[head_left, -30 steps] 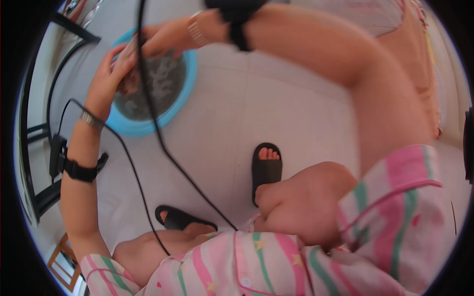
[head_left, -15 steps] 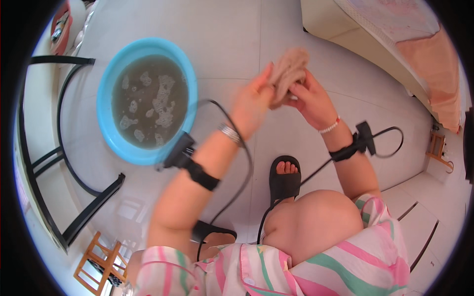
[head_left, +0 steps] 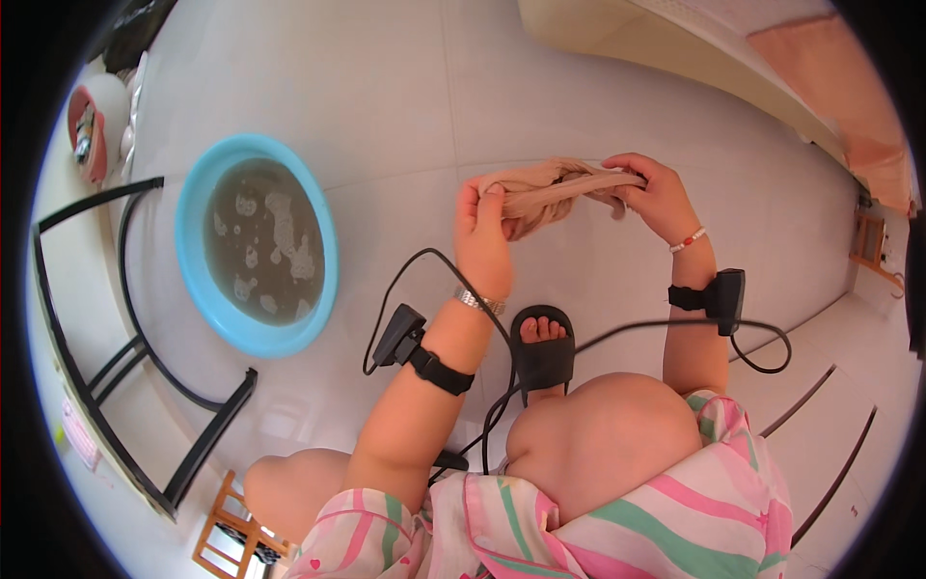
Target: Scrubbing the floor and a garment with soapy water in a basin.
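A crumpled beige cloth (head_left: pixel 552 193) is stretched between my two hands above the floor; what kind of garment it is, I cannot make out. My left hand (head_left: pixel 482 232) is closed round one end, thumb on top. The other end is pinched in my right hand (head_left: pixel 661 200), and a loose bit hangs beside those fingers. Left of my hands, apart from them, a light-blue basin (head_left: pixel 190 222) stands on the floor. Cloudy grey-brown water (head_left: pixel 251 207) with patches of suds fills much of it.
A black metal frame (head_left: pixel 183 463) stands at the left, near a pink container (head_left: pixel 92 145). Beige furniture (head_left: pixel 656 58) with a peach cloth (head_left: pixel 820 72) is at upper right. Wooden stools (head_left: pixel 222 540) sit lower left. Black cables (head_left: pixel 617 331) run from straps on both forearms.
My hands have moved apart, spreading the cloth from a tight bunch into a stretched length. They are also slightly lower in view. The view has shifted, so the basin appears further left.
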Motion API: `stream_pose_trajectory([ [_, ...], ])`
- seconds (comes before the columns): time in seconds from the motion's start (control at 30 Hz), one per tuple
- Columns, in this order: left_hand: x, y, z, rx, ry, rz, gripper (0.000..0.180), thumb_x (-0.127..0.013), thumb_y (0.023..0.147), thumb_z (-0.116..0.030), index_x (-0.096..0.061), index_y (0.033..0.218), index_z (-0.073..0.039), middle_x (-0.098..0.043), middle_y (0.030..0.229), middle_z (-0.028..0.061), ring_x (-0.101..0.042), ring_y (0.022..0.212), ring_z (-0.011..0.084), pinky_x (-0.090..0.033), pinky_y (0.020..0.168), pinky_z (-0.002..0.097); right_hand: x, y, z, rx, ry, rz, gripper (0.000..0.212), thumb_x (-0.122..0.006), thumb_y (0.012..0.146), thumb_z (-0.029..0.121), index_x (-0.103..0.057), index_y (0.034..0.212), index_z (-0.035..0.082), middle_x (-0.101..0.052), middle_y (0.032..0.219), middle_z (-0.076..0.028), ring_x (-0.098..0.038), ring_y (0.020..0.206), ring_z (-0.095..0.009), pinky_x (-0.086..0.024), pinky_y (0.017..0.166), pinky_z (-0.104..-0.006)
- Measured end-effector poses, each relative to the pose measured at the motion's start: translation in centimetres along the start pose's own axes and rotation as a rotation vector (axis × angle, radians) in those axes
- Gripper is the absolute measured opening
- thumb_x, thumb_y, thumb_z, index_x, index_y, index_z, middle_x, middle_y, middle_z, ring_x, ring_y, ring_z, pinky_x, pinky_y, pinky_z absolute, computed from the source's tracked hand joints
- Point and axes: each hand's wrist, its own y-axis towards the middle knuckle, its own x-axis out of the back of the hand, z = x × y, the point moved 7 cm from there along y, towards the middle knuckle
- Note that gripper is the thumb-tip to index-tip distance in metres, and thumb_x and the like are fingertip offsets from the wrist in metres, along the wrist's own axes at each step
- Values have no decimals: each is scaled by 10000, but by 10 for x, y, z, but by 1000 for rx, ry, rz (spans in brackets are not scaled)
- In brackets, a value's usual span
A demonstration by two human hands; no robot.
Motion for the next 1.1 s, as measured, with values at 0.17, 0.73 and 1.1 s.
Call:
stream_pose_trajectory([
  [0.17,-46,15,-2,62,445,138,421,-607,998,-322,-545,1313,-49,-660,1048,43,-641,880,135,-536,759,285,51,-6,-10,156,207,30,298,-743,883,199,-680,1117,27,-668,902,-32,-623,767,-133,-517,697,-285],
  [0.73,-89,31,-47,65,857,398,459,-683,880,-85,-557,1319,-45,-639,1093,61,-586,910,118,-504,770,273,162,-8,-95,-256,493,-680,299,-644,999,323,-627,1070,32,-553,724,11,-516,581,-75,-469,517,-244],
  [1.1,-34,81,40,-285,1772,-8,575,-761,852,-299,-565,1296,10,-622,1226,213,-628,1075,370,-529,897,424,92,14,-106,-141,866,-372,260,-578,1027,265,-509,1198,82,-692,1005,-85,-676,883,-160,-559,661,-292],
])
